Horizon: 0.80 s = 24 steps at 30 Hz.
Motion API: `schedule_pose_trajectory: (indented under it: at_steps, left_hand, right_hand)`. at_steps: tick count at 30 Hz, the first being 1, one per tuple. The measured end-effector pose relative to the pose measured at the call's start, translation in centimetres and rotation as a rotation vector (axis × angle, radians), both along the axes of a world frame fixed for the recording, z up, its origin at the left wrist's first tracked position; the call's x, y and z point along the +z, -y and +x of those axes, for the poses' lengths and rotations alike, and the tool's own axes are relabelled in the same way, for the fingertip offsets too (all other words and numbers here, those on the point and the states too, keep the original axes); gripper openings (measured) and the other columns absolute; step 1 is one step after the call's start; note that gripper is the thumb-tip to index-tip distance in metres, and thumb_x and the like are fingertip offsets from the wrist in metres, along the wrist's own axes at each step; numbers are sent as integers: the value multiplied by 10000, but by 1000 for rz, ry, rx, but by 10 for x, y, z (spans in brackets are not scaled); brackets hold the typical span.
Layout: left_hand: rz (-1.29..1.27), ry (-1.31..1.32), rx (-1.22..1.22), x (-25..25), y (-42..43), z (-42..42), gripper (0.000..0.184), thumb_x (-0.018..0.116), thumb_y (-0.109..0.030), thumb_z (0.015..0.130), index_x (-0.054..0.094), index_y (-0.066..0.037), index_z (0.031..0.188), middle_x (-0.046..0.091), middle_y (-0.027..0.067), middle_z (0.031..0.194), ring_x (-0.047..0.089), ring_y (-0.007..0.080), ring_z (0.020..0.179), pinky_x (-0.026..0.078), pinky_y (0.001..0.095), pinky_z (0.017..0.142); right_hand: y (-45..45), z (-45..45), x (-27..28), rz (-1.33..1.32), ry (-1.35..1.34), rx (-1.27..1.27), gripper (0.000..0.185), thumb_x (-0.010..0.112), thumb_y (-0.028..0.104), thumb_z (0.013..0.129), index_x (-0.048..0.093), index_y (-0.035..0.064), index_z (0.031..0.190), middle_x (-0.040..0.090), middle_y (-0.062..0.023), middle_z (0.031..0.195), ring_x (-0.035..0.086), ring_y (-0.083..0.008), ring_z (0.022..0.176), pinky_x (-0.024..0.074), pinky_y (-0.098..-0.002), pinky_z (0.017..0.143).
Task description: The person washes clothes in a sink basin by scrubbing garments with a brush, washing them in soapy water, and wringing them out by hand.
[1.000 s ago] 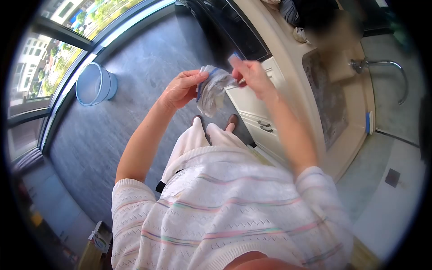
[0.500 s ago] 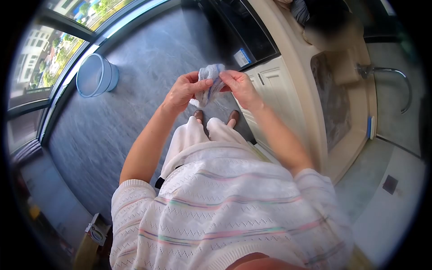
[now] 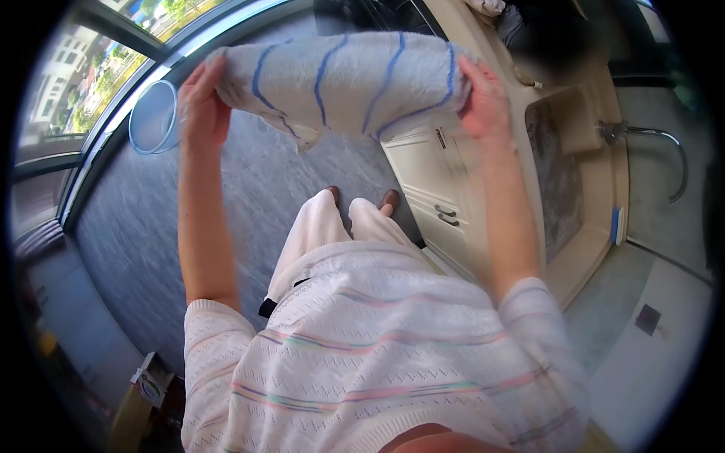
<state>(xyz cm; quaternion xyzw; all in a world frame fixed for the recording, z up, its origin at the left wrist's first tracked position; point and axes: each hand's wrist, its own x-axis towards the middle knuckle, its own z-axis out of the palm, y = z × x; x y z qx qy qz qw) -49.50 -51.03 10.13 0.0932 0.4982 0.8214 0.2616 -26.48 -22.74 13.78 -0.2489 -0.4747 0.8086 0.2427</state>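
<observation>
The striped cloth [image 3: 349, 79] spans between left hand [image 3: 204, 104] and right hand [image 3: 485, 103], gripped by both.

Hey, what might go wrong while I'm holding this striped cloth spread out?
The striped cloth is held only at its ends, so if the left hand or right hand slips, it might drop toward the floor. It also blocks some view ahead, so stepping forward could be risky.

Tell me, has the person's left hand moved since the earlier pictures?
Yes: the left hand has moved outward, toward the blue bucket, and now appears right beside it in this view.
</observation>
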Motion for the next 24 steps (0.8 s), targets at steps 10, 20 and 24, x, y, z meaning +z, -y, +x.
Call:
schedule_pose_trajectory:
  at_steps: [10,20,24]
  left_hand:
    - [-917,-38,-419,-148,38,29,632,590,-532,798,613,77,967,624,119,852,562,156,781,460,317,687]
    - [-91,17,-95,32,44,29,426,576,-431,852,623,-13,919,630,56,846,591,141,766,475,293,731]
    - [-524,184,-306,-101,28,40,320,611,-313,852,633,0,919,637,67,853,593,135,698,488,293,640]
  right_hand:
    - [27,9,-149,-226,463,355,178,532,204,897,590,54,973,639,-48,882,625,-195,752,499,-336,675]
    - [2,-22,8,-224,-8,310,302,419,272,950,583,29,1020,642,-101,946,629,-219,850,525,-401,740]
    - [33,-46,-91,-118,507,523,269,499,260,906,578,46,1050,643,-77,870,620,-205,791,498,-344,677]
